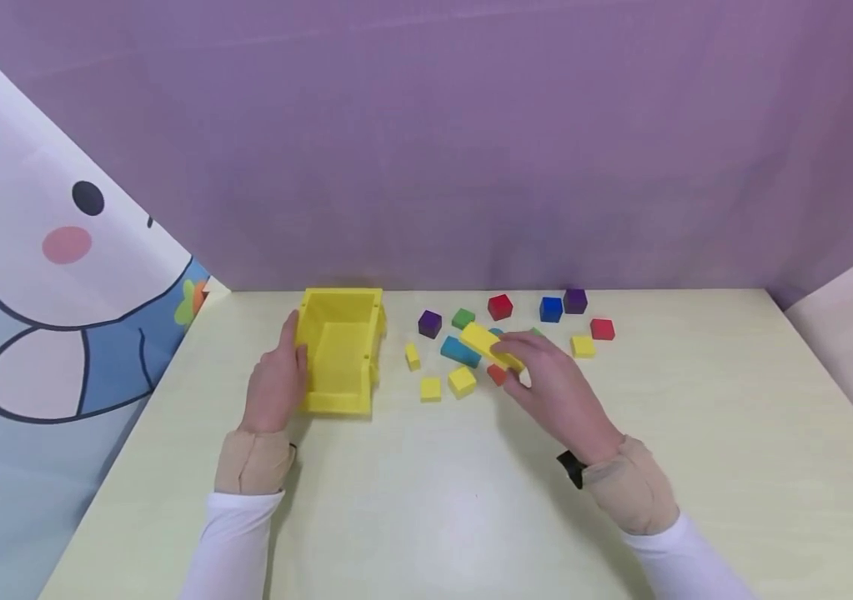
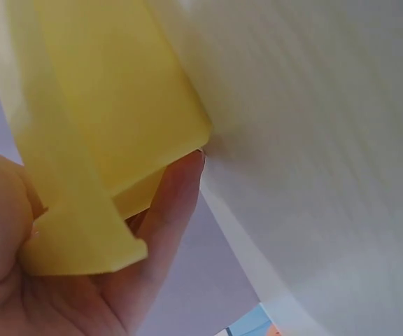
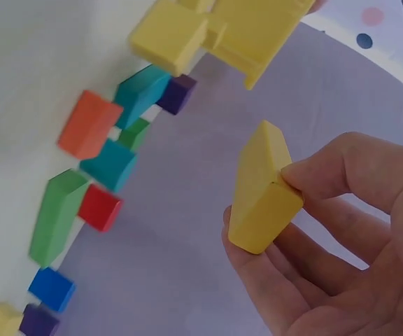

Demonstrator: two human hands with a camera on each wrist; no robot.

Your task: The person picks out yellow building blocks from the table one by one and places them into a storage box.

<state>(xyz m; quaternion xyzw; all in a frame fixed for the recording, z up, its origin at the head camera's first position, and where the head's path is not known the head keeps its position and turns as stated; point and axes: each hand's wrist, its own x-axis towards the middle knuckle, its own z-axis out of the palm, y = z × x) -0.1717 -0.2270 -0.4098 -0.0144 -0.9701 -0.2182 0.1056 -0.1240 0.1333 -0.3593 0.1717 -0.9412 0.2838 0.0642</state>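
A yellow plastic bin (image 1: 338,400) stands on the left of the table, its inside facing up. My left hand (image 1: 273,385) grips its left side; in the left wrist view the thumb lies by the rim (image 2: 82,245) and a finger reaches along the outer wall. My right hand (image 1: 557,392) pinches a long yellow block (image 1: 480,340) between thumb and fingers, above the loose blocks. The right wrist view shows this yellow block (image 3: 261,189) held clear of the table. Beneath the hand lie a teal block (image 1: 460,351) and an orange block (image 1: 497,374), partly covered.
Several small blocks lie scattered to the bin's right: purple (image 1: 429,324), green (image 1: 463,317), red (image 1: 499,307), blue (image 1: 550,309) and yellow (image 1: 430,389) ones among them. A purple backdrop (image 1: 471,167) rises at the table's far edge. A cartoon-printed cloth (image 1: 58,333) hangs on the left.
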